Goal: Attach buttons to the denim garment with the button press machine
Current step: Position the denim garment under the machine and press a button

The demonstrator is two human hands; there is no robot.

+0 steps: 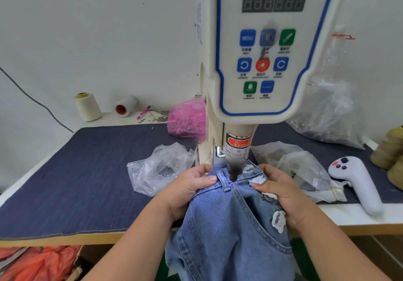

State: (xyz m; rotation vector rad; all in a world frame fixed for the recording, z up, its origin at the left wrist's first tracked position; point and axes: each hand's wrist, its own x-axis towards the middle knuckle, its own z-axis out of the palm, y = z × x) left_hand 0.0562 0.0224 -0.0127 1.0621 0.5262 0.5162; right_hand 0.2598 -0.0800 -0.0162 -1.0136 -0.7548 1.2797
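The button press machine (259, 58) rises cream-white at the back of the tabletop (87, 171), which is covered in dark denim; its 2 displays are unlit. Under its plunger (233, 171) lies the waistband of the denim garment (229, 226), the rest hanging off the front edge. 1 metal button (267, 197) already sits on the waistband near the right hand, so the job looks partly done; how many remain cannot be told. A pink mark beside the belt loop seems to be the next spot.

Both hands pinch the waistband taut, the left hand (187, 190) left of the plunger, the right hand (281, 190) on the other side, thumbs on top of the cloth. Both thumbs lie near the plunger, a pinch risk in my judgement.

Around: clear plastic bags (157, 167), a pink bag (187, 119), 2 thread cones (87, 106), a white handheld controller (357, 182), a pink marker (143, 112).
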